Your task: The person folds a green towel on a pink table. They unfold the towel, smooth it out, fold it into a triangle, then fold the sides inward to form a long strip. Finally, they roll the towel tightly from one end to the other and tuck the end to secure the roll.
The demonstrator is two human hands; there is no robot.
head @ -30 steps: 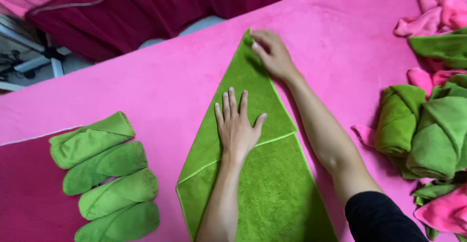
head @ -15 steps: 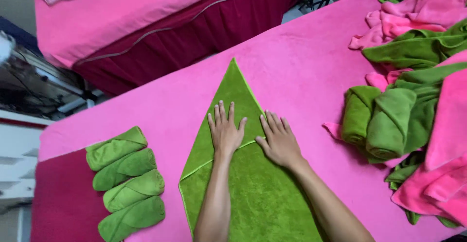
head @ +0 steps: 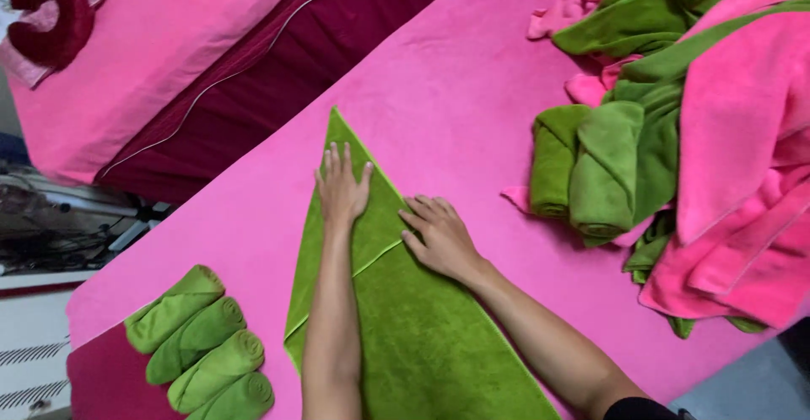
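A green towel (head: 422, 336) lies flat on the pink-covered table (head: 456, 91), folded into a long triangle with its tip pointing away from me. My left hand (head: 342, 185) presses flat on the upper part of the triangle, fingers spread toward the tip. Just to its right, my right hand (head: 439, 236) lies palm down along the towel's right edge, next to a fold line that crosses the towel. Neither hand grips anything.
Several rolled green towels (head: 202, 348) lie in a row at the near left. A heap of loose green and pink towels (head: 675, 133) fills the right side. A second table with pink cover and dark red skirt (head: 194, 66) stands at the far left.
My right hand came back from the towel's tip to its right edge beside my left hand. My left hand slid toward the tip. The view swung to the right.
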